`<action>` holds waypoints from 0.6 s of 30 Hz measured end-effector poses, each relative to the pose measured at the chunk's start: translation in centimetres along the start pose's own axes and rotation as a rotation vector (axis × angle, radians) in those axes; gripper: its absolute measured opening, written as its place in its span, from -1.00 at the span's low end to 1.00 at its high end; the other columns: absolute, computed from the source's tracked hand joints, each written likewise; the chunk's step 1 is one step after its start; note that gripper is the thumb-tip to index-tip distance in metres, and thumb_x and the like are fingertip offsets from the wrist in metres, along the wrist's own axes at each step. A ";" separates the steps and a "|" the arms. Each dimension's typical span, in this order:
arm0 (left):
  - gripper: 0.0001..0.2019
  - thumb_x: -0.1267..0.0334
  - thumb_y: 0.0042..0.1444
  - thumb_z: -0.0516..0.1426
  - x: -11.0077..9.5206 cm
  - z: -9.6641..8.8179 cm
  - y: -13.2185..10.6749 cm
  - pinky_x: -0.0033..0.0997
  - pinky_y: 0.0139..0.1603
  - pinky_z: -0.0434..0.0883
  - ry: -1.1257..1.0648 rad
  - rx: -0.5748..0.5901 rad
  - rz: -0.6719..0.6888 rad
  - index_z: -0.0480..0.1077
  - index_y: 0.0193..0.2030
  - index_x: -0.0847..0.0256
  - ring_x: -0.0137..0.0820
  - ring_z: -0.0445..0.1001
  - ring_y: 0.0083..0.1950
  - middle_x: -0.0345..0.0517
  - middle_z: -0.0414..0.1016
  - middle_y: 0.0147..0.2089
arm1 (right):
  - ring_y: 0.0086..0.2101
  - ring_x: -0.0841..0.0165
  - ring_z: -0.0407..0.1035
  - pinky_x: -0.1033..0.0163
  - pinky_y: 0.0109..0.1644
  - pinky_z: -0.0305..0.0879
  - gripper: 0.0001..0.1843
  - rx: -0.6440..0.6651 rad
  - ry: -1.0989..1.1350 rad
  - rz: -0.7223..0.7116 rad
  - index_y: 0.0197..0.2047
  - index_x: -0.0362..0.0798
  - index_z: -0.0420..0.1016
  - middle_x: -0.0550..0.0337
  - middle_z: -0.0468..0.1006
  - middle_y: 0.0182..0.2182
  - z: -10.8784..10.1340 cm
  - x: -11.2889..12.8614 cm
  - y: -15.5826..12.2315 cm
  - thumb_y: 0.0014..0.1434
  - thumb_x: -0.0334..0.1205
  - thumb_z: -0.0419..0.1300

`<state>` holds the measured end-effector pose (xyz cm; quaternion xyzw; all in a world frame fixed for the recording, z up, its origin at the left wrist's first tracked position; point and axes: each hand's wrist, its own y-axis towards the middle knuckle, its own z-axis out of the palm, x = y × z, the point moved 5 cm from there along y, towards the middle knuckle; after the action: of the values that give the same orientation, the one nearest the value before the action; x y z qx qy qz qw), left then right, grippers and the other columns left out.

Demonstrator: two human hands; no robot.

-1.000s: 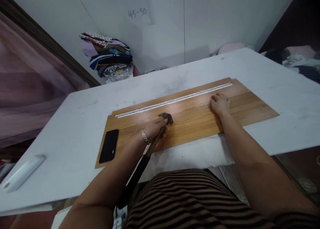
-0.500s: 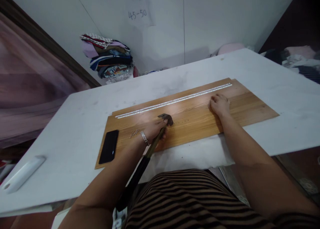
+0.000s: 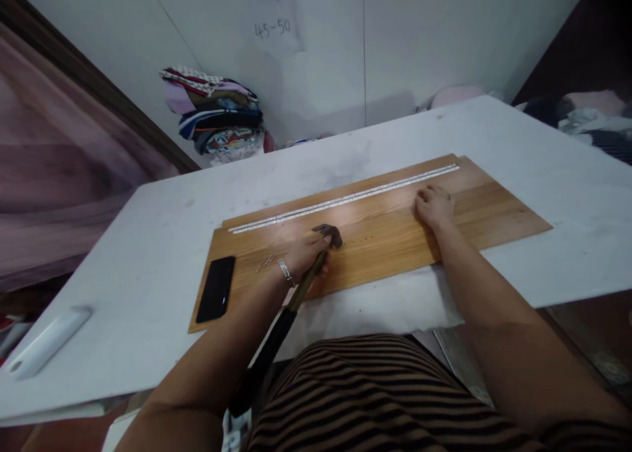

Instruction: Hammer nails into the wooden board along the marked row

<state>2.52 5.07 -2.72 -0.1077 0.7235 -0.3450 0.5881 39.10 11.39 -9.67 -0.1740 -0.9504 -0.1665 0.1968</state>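
Note:
A long wooden board (image 3: pixel 395 231) lies on the white table (image 3: pixel 148 287). My left hand (image 3: pixel 307 253) is closed round a hammer (image 3: pixel 296 294) high on its handle, just below the head, which rests on the board. The handle runs back toward my body. My right hand (image 3: pixel 434 205) lies on the board to the right, fingers curled, pressing down. A metal strip (image 3: pixel 345 197) runs along the board's far edge. A row of small dots shows on the board right of the hammer head. A few loose nails (image 3: pixel 265 262) lie left of my left hand.
A black phone (image 3: pixel 216 287) lies on the board's left end. A white bar-shaped object (image 3: pixel 44 341) sits at the table's near left corner. Folded clothes (image 3: pixel 217 116) are stacked against the wall behind the table. More cloth lies at the far right (image 3: pixel 587 120).

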 end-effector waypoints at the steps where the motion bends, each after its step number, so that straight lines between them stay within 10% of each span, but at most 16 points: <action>1: -0.68 -0.01 0.35 0.16 0.0 0.0 0.0 -0.54 -0.63 0.35 -0.004 -0.001 -0.002 0.36 -0.23 0.23 -0.52 0.37 -0.65 -0.26 0.42 -0.54 | 0.16 0.04 0.32 -0.15 0.28 0.17 -0.62 -0.005 0.006 -0.005 -0.07 -0.03 0.66 -0.11 0.56 0.11 0.0 0.0 0.0 0.26 -0.22 0.02; 18: -0.67 -0.03 0.33 0.18 0.0 -0.1 0.2 -0.54 -0.64 0.34 -0.043 0.022 0.000 0.37 -0.24 0.23 -0.51 0.37 -0.65 -0.24 0.41 -0.53 | 0.15 0.03 0.32 -0.14 0.28 0.15 -0.63 0.000 0.005 0.000 -0.07 -0.03 0.65 -0.12 0.57 0.06 -0.1 0.1 -0.1 0.26 -0.24 0.03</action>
<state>2.44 5.28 -2.90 -0.1087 0.7069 -0.3507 0.6045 39.02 11.34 -9.55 -0.1737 -0.9500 -0.1667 0.1990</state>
